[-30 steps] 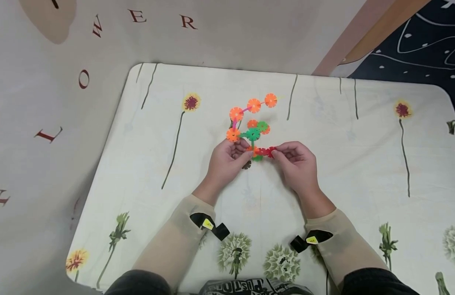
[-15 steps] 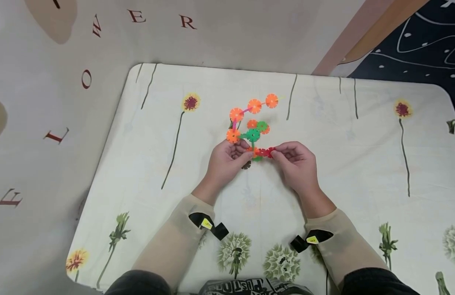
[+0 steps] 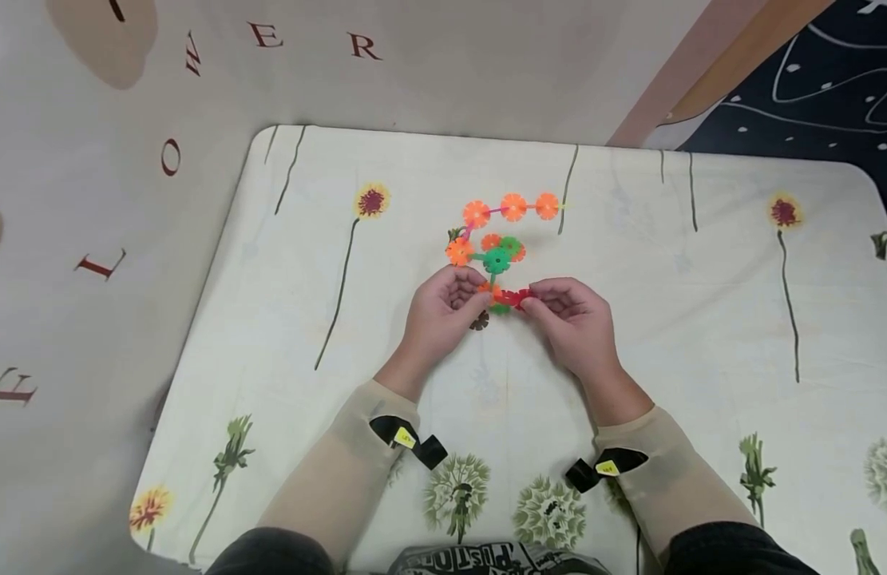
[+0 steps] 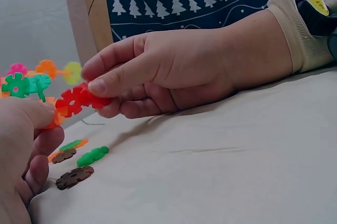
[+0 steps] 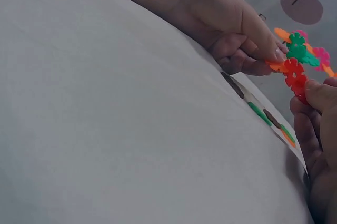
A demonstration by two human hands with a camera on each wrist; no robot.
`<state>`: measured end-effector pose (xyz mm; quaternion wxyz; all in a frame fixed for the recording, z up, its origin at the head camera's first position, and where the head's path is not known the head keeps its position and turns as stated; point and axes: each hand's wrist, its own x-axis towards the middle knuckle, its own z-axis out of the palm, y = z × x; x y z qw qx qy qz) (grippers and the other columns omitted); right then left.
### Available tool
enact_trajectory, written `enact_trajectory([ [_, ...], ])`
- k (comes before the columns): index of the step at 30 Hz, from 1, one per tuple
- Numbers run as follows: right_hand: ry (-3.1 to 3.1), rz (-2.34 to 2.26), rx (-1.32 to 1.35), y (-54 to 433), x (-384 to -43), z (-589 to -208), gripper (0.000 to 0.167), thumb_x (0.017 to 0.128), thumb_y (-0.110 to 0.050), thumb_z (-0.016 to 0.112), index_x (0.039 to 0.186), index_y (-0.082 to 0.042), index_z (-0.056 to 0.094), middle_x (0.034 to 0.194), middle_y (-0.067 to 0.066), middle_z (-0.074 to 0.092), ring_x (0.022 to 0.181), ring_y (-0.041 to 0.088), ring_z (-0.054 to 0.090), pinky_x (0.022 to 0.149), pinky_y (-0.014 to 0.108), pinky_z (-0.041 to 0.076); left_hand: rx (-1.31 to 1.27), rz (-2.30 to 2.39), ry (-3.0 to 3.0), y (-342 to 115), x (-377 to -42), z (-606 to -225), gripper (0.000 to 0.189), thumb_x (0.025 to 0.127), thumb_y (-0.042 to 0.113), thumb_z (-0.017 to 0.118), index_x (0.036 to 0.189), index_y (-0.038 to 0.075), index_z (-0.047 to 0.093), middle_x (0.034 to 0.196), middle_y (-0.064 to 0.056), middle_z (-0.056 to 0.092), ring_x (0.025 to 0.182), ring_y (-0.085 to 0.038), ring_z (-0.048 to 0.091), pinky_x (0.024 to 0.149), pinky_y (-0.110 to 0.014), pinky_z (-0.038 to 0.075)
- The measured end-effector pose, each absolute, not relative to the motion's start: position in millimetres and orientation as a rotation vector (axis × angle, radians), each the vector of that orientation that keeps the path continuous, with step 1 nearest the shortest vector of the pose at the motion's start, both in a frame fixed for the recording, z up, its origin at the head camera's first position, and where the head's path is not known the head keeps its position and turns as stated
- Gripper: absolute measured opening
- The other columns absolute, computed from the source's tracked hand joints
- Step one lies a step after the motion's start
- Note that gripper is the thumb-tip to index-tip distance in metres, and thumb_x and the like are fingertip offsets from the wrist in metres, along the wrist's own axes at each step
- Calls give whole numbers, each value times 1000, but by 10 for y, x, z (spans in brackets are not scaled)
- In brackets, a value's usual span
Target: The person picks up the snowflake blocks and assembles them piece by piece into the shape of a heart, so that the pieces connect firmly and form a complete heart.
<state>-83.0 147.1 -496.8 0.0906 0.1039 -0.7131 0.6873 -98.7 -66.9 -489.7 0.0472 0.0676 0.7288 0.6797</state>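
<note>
Between my hands is a chain of linked plastic snowflake discs, held above the table. My left hand point(image 3: 443, 307) pinches an orange disc point(image 4: 54, 113) at the chain's near end. Red discs point(image 4: 72, 101) adjoin that orange one, and my right hand point(image 3: 576, 319) pinches the outer red one between thumb and fingers. From the orange disc the chain runs through green discs point(image 3: 496, 260) to several orange discs point(image 3: 513, 208) and a yellow disc point(image 4: 72, 72) at its far end. Fingertips partly hide the red and orange discs where they meet.
Loose discs lie on the table under and behind the chain: a brown disc point(image 4: 75, 177), a green disc point(image 4: 92, 156), another brown disc point(image 4: 64, 155) and a green-and-orange group point(image 3: 511, 245). The flower-print tablecloth point(image 3: 702, 319) covers the table; a wall stands behind it.
The chain's far end has swung to the right and slightly down. My right hand has shifted slightly left, closer to my left hand, with the red discs. Both grips stay the same.
</note>
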Motion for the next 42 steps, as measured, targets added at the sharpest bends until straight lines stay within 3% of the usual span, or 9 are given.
enact_trajectory([
  [6, -2206, 1942, 391, 1470, -834, -4978, 31, 84, 21, 79, 113, 11, 74, 102, 26, 77, 91, 7, 77, 83, 24, 60, 263, 2113, 2187, -669, -998, -4925, 21, 100, 0, 72, 120, 3, 66, 105, -9, 71, 84, -23, 64, 74, -24, 55],
  [12, -2211, 1937, 406, 1465, -823, -4983, 33, 83, 21, 79, 115, 12, 73, 104, 27, 76, 91, 11, 78, 83, 26, 61, 414, 1996, 2250, -672, -1003, -4927, 43, 96, -3, 73, 136, 3, 59, 120, -9, 73, 88, -19, 63, 73, -23, 50],
  [20, -2185, 2002, 450, 1424, -791, -4967, 29, 82, 23, 80, 108, 13, 73, 100, 27, 71, 88, 11, 78, 79, 28, 62, 538, 1828, 2356, -665, -1005, -4941, 56, 94, 4, 81, 142, 8, 51, 97, -4, 79, 77, -15, 69, 72, -29, 54],
  [26, -2219, 1900, 482, 1425, -792, -4977, 30, 77, 23, 84, 103, 8, 77, 91, 21, 74, 78, 6, 73, 73, 21, 60, 548, 1772, 2408, -664, -1000, -4936, 58, 94, 7, 83, 142, 8, 51, 91, -1, 80, 82, -11, 72, 78, -30, 58],
  [33, -2211, 1854, 556, 1411, -814, -4989, 29, 78, 20, 85, 103, 6, 79, 94, 19, 77, 80, 10, 71, 73, 21, 57, 498, 1836, 2323, -684, -1003, -4928, 58, 96, 0, 76, 147, 10, 49, 86, -1, 73, 78, -16, 67, 72, -30, 57],
  [38, -2319, 1737, 602, 1427, -826, -4989, 25, 82, 12, 84, 103, 3, 75, 107, 15, 74, 100, 27, 65, 90, 28, 52, 407, 1935, 2220, -682, -1008, -4906, 60, 100, -4, 69, 151, 12, 44, 94, -9, 73, 80, -23, 66, 74, -29, 56],
  [42, -2548, 1458, 717, 1440, -837, -4994, 17, 86, -5, 85, 101, -7, 79, 133, 13, 69, 131, 35, 51, 111, 47, 39, 357, 1987, 2190, -680, -1021, -4897, 59, 101, -4, 67, 152, 13, 42, 93, -12, 71, 79, -25, 62, 73, -28, 53],
])
